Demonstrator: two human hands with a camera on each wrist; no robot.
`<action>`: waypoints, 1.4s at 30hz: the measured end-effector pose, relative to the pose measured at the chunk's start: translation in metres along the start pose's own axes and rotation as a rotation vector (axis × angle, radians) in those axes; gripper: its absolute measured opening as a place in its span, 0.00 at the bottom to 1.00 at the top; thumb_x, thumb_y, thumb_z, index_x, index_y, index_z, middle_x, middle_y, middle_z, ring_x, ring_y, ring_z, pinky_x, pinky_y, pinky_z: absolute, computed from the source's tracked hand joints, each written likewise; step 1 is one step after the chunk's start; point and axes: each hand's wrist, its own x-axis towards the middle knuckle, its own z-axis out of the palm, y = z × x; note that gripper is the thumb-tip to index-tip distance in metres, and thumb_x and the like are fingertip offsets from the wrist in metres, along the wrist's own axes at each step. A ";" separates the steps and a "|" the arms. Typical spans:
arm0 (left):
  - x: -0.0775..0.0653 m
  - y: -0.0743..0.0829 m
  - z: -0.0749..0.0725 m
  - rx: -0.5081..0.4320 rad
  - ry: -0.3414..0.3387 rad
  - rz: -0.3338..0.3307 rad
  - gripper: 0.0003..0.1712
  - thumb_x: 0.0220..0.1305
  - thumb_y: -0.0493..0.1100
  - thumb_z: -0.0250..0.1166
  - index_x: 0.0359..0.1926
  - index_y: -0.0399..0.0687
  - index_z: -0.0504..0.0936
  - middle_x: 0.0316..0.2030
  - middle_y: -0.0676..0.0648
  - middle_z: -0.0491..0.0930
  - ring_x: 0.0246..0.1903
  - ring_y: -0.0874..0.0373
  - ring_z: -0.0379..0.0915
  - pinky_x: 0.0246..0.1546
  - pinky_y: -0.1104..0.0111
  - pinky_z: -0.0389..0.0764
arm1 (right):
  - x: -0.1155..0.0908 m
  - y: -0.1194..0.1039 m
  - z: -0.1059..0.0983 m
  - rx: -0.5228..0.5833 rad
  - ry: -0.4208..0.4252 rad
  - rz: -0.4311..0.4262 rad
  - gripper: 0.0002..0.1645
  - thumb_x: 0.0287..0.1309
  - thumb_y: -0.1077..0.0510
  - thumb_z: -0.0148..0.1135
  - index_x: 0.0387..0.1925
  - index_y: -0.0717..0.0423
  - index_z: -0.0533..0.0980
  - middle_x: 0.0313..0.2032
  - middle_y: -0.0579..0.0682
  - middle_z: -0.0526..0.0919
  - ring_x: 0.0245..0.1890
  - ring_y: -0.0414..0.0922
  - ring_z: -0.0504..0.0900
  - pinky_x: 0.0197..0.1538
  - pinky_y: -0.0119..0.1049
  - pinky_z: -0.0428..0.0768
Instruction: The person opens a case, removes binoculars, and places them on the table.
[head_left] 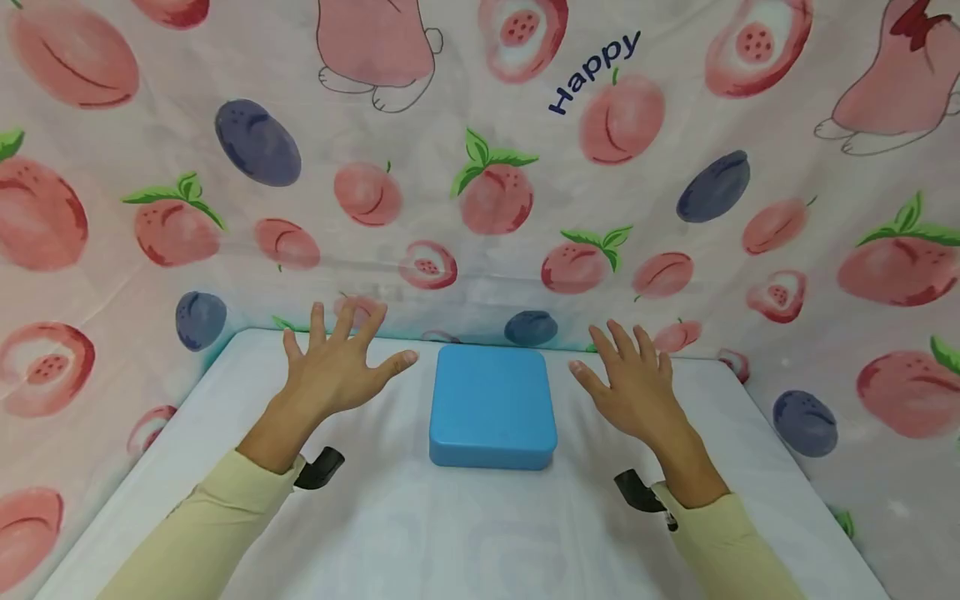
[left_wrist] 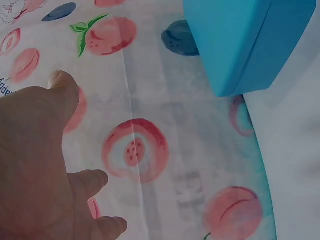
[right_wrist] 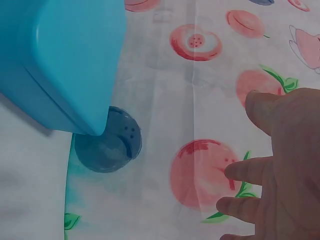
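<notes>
A blue square box with rounded corners lies on the white table, between the two hands in the head view. To its left my left hand is held with fingers spread and the thumb pointing toward the box; nothing is in it. On the other side my right hand is spread in the same way, its thumb toward the box and no object in its grasp. Both wrist views show the side of the box apart from the fingers. A thin seam runs around the box near its lower edge.
The white table ends at the back and both sides against a hanging cloth printed with peaches, plums and rabbits. A small black device sits at the left cuff, and another black device at the right.
</notes>
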 end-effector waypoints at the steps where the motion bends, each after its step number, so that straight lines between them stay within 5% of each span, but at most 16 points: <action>1: 0.000 0.000 0.000 0.001 0.005 0.003 0.58 0.65 0.83 0.49 0.85 0.62 0.44 0.84 0.36 0.33 0.80 0.25 0.17 0.69 0.21 0.22 | 0.000 0.000 0.000 0.000 0.004 -0.002 0.46 0.76 0.37 0.52 0.83 0.53 0.53 0.82 0.64 0.48 0.81 0.71 0.40 0.74 0.81 0.41; 42: -0.003 -0.001 0.048 0.014 -0.011 0.011 0.56 0.66 0.80 0.52 0.84 0.61 0.48 0.84 0.34 0.40 0.80 0.23 0.24 0.73 0.23 0.30 | -0.014 0.005 0.036 -0.017 -0.015 -0.035 0.42 0.76 0.38 0.52 0.80 0.56 0.59 0.80 0.65 0.57 0.80 0.71 0.47 0.73 0.83 0.46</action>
